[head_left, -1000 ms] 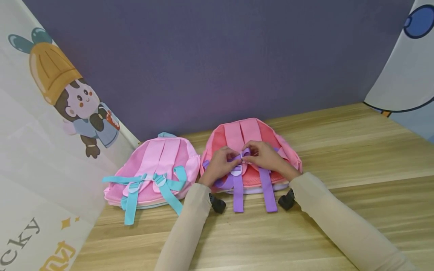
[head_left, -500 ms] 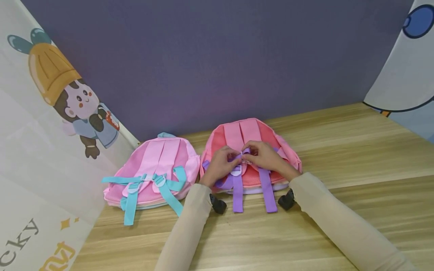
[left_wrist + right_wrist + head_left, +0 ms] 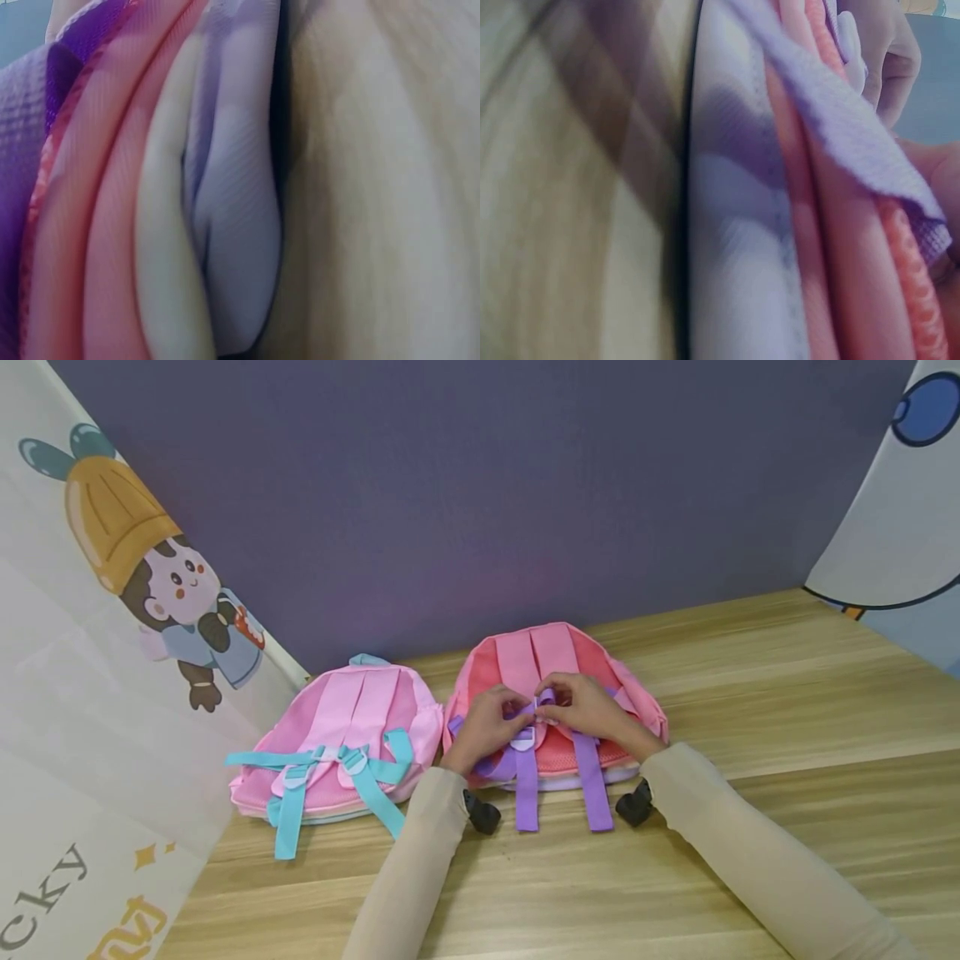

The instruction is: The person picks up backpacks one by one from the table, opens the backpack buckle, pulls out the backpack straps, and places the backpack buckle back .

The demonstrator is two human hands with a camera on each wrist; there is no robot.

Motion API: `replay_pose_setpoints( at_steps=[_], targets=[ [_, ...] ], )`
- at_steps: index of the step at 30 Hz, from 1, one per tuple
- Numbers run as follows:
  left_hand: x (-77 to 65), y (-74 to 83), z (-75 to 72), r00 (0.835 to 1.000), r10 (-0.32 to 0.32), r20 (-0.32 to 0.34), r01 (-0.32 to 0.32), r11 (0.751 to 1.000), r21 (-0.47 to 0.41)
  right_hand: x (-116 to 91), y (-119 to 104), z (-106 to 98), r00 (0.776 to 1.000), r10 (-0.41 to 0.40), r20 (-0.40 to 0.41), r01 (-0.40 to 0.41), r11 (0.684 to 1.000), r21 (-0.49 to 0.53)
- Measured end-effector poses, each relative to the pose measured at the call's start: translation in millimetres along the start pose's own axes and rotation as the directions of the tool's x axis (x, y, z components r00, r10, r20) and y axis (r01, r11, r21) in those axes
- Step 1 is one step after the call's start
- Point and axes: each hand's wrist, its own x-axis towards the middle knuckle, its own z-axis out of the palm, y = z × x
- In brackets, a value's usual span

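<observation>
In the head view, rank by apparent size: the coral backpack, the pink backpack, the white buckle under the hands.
The coral backpack and pink backpack look about alike, too close to rank.
Smallest: the white buckle.

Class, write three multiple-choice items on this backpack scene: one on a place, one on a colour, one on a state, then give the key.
1. Where does the pink backpack with blue straps lie?
A. left of the coral backpack
B. on top of it
C. on the floor

2. What colour are the coral backpack's straps?
A. green
B. purple
C. black

3. What are the left hand and right hand doing?
A. resting flat on the table
B. pinching a purple strap at a white buckle
C. lifting the backpack

Key: A, they lie side by side; B, purple webbing shows; B, fingers meet there.
</observation>
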Motion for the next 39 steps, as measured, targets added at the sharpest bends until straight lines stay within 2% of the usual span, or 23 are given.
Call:
replay_pose_setpoints(
  at_steps=[15,21,39],
  targets=[
    [0.5,3.4,3.0,1.000,-0.005,0.005,0.005,1.000,-0.016,0.5,-1.3,-1.2,1.000,0.015,0.009,-0.015,1.000,-0.020],
    [-0.6,4.1,2.9,1.000,-0.010,0.008,0.011,1.000,-0.018,0.5,-1.0,-0.9,1.000,0.017,0.014,-0.017,1.000,0.006],
    [1.9,7.2,7.8,0.999,0.000,-0.033,0.002,0.997,0.071,2.0,-0.8,-0.5,0.998,0.056,0.038,-0.057,0.998,0.019]
  ],
)
